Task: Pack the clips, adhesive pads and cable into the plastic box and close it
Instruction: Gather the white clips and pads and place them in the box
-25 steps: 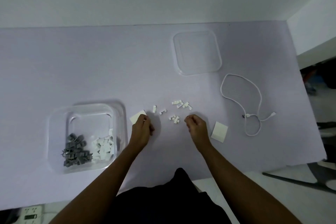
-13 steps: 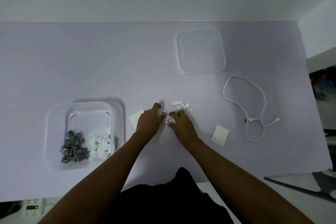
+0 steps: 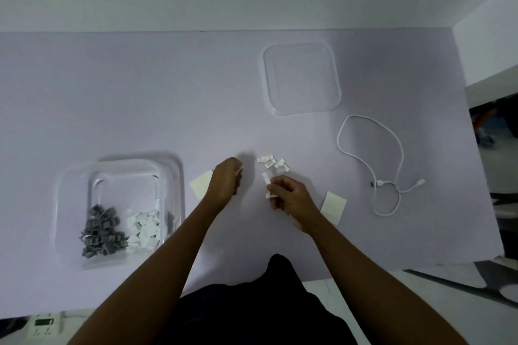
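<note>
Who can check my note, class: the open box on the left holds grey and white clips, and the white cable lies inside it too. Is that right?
Not quite. The head view shows the white cable on the table to the right, outside the box. The open box does hold grey clips and white clips.

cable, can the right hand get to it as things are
Probably yes: the cable lies loose on the table, right of the right hand, with only a flat pad between. The hand seems to pinch clips, though.
</note>
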Demonstrator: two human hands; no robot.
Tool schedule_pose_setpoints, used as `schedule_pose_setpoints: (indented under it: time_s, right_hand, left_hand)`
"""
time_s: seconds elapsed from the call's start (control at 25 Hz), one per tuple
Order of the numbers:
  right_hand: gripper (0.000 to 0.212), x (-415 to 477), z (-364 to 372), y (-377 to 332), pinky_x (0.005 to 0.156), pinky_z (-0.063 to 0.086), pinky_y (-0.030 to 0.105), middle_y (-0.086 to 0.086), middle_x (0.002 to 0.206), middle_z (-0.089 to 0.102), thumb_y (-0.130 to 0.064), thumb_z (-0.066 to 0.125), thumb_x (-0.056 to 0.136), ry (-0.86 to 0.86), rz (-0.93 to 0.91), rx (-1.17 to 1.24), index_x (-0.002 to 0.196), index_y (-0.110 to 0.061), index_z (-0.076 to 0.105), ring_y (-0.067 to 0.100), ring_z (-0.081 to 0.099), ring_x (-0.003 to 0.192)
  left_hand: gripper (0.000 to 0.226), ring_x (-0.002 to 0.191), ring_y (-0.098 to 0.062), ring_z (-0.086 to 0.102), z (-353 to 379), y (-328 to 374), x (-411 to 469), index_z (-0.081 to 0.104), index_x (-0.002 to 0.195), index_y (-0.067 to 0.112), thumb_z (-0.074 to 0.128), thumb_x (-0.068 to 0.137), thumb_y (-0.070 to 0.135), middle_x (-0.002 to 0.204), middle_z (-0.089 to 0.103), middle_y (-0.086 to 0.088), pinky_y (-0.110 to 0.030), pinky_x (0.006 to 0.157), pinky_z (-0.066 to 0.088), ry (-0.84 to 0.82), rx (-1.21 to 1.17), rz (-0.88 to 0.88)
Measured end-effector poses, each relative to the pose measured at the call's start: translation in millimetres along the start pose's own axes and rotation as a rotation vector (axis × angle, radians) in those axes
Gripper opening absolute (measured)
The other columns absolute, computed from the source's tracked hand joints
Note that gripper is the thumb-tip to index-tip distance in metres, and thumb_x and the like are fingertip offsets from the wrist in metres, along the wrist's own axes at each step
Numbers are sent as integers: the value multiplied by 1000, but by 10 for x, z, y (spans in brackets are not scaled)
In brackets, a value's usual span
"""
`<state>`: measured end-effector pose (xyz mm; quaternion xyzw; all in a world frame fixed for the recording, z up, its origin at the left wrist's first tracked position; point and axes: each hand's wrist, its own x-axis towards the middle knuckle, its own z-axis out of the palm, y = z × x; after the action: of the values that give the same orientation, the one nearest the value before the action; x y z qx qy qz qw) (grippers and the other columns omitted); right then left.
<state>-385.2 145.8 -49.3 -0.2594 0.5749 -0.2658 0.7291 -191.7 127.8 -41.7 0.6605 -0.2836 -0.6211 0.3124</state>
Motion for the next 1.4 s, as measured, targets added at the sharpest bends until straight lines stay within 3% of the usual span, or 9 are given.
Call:
schedule_pose_setpoints:
  time_s: [0.08, 0.24, 0.36, 0.48, 0.64, 0.84, 1.04, 1.2, 1.4]
  right_hand:
    - [11, -112, -118, -65, 53, 41, 30, 11, 76, 53, -7, 52, 92, -150, 92, 262, 87, -10, 62, 22, 47, 59]
    - [19, -145, -227, -209, 56, 33, 31, 10, 79, 50, -20, 47, 77, -335, 95, 407, 89, -7, 54, 22, 43, 60]
    - [28, -27, -158, -344, 57, 37, 31, 12, 79, 51, -30, 42, 86, -232, 67, 310, 81, -6, 56, 23, 45, 59]
    - [57, 64, -65, -398, 50, 37, 28, 11, 61, 49, -47, 43, 100, 52, 40, 96, 60, -7, 53, 22, 45, 49]
    - [46, 202, -158, -215, 48, 34, 27, 4, 53, 46, -38, 55, 99, 408, -112, -183, 64, -9, 59, 16, 41, 48]
    - [31, 329, -150, -136, 60, 44, 28, -5, 73, 61, -42, 73, 85, 454, -286, -740, 101, -16, 65, 11, 57, 65]
    - [41, 478, -107, -109, 72, 43, 27, 6, 107, 71, -35, 76, 82, 410, -256, -950, 116, -16, 62, 24, 66, 95]
    - [21, 471, -79, -96, 69, 48, 27, 2, 89, 67, -24, 75, 82, 404, -246, -663, 97, -13, 66, 16, 61, 76]
    - [19, 184, -184, -279, 55, 31, 29, 5, 70, 49, -20, 45, 88, 119, 65, 428, 85, -10, 61, 18, 44, 65]
  left_hand:
    - [12, 51, -17, 20, -102, 81, -89, 43, 65, 12, 40, 75, 18, 57, 34, -1, -25, 48, 16, -159, -381, -119]
    - [14, 53, -20, 29, -259, 73, -122, 45, 65, 9, 34, 69, 17, 63, 40, -7, -26, 49, 21, -234, -529, -197]
    - [9, 53, -18, 21, -254, 84, -46, 38, 59, 15, 42, 66, 19, 56, 32, -1, -24, 49, 16, -82, -341, -219]
    - [36, 51, -19, 29, -213, 34, 94, 38, 52, 19, 54, 84, 21, 49, 35, 4, -27, 52, 24, 184, 163, -74]
    - [40, 69, -23, 52, -160, -45, 160, 53, 88, 13, 62, 87, 51, 74, 57, -2, -33, 63, 41, 307, 747, 40]
    - [30, 85, -40, 63, -60, -127, 202, 53, 104, 6, 57, 95, 34, 90, 68, -18, -39, 68, 46, 293, 930, 123]
    - [25, 71, -26, 54, -7, -68, 266, 56, 84, 6, 50, 94, 28, 77, 60, -9, -33, 61, 40, 170, 731, 52]
    - [19, 47, -18, 26, -89, 35, 252, 40, 54, 16, 43, 72, 23, 51, 31, 1, -25, 46, 19, -24, -49, -213]
    - [9, 51, -20, 34, -83, 121, 233, 39, 62, 10, 35, 62, 18, 57, 38, -8, -22, 46, 21, -322, -428, -299]
